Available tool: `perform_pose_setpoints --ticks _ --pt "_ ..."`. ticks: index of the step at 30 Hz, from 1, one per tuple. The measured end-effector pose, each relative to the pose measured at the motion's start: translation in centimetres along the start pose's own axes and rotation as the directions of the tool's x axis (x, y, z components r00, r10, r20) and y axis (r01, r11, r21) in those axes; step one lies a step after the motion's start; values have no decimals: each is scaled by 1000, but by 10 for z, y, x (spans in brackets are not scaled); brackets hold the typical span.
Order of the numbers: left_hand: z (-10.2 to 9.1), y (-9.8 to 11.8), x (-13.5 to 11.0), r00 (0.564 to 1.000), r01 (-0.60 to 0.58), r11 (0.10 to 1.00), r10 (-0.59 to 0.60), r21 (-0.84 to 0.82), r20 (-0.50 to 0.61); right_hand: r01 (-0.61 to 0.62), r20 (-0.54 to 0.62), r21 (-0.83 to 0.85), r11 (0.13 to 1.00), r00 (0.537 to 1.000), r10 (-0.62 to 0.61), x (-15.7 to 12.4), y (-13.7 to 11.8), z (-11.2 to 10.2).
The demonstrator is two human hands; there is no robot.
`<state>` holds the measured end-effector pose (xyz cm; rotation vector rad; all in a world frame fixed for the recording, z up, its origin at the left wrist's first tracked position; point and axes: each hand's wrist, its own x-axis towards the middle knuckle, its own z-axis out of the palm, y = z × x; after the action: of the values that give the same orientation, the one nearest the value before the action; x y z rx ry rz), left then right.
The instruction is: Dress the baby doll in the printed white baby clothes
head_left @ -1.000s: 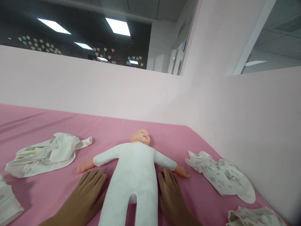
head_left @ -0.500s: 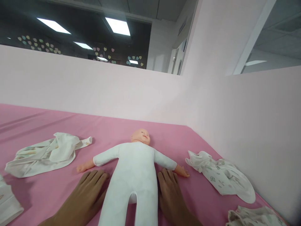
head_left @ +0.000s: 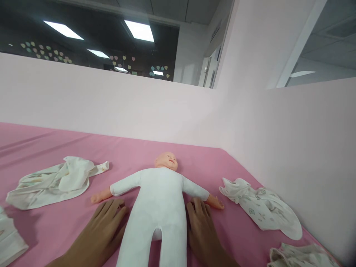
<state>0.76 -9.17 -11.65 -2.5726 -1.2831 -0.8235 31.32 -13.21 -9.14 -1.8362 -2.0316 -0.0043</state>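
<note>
Both hands are laid flat and open on the pink sheet [head_left: 55, 230], the left hand [head_left: 101, 228] against the left flank of the doll [head_left: 158, 207], the right hand [head_left: 201, 228] against the right flank. Little has changed since the earlier frames: only a slight shift of the fingertips is seen. Wrists and the doll's feet are cut off at the bottom edge. Farther out, a garment [head_left: 50, 181] lies left and another cloth [head_left: 261, 207] right; their prints are hard to make out.
</note>
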Motion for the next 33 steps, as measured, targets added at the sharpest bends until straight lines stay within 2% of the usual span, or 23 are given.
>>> perform_pose_setpoints --ticks 3,5,16,26,33 --pt "-2 -1 0 993 17 1000 -17 -2 120 9 12 5 1000 1000 -9 1 0 -1" --pt "-2 -2 1 990 18 1000 -18 0 139 7 10 -4 1000 1000 -7 1 0 -1" --pt "-5 1 1 995 -37 998 31 59 99 16 -4 -25 1000 1000 -16 1 -1 0" --pt "3 -7 -3 974 30 999 -27 -11 223 13 -29 3 1000 1000 -13 0 1 1" --pt "-1 -3 -1 983 15 1000 -12 -15 185 3 -3 6 1000 1000 -3 1 2 2"
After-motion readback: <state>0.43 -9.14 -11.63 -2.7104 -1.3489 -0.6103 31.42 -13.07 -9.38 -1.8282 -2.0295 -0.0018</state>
